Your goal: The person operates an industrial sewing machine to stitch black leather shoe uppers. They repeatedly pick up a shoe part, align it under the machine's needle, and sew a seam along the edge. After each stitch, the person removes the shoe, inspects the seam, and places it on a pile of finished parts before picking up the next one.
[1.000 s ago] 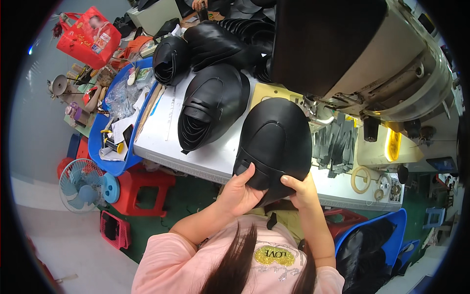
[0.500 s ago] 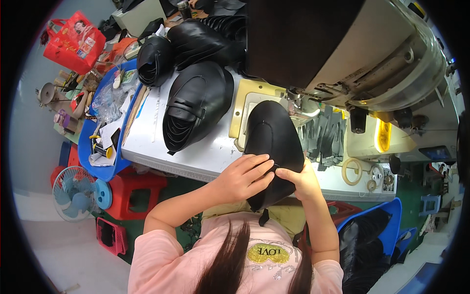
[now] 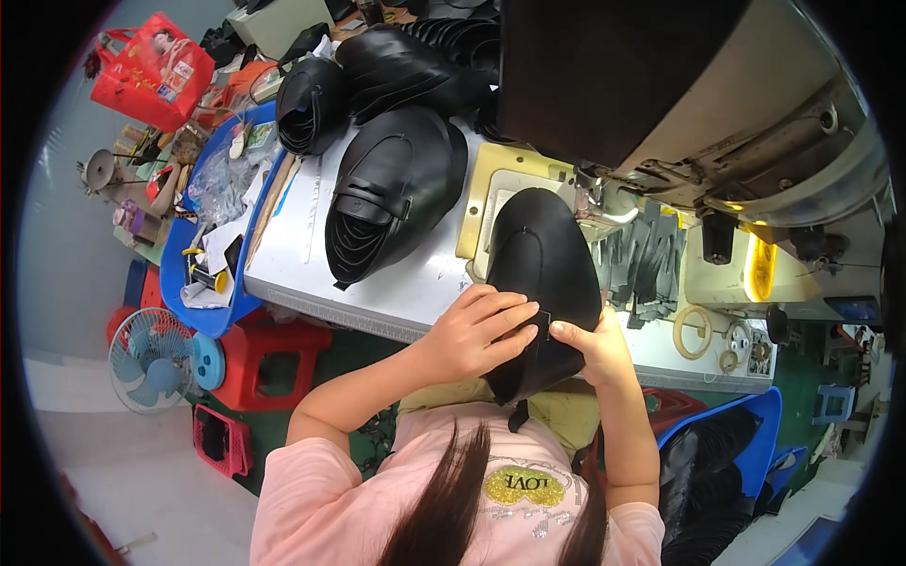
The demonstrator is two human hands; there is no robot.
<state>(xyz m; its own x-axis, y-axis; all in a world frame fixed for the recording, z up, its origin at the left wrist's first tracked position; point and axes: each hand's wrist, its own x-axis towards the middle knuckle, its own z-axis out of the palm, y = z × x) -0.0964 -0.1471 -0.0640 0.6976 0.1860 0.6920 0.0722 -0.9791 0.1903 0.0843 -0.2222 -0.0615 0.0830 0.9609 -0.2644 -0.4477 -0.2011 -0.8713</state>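
Observation:
A black leather shoe upper (image 3: 545, 241) hangs over the near edge of the white sewing table, its rounded end reaching up toward the machine bed. My left hand (image 3: 483, 330) is closed on its left side, fingertips pressed on top beside a small slit or strap. From the right, my right hand (image 3: 596, 347) grips the same piece, with the thumb lying on top near the left fingertips. The fingers underneath are hidden. To the left lies a stack of similar black shoe uppers (image 3: 401, 170), nested together with a strap across them.
A sewing machine (image 3: 746, 123) looms at upper right above its cream bed plate (image 3: 475, 212). Grey strips (image 3: 642, 255) and a tape ring (image 3: 693, 332) lie right. Left are a blue basin (image 3: 179, 274), a fan (image 3: 156, 363) and a red stool (image 3: 250, 373). A blue bin (image 3: 769, 424) holds black pieces.
The whole view has shifted slightly, so the scene sits further right. Both hands remain on the shoe upper, with the right thumb a little farther from the left fingertips.

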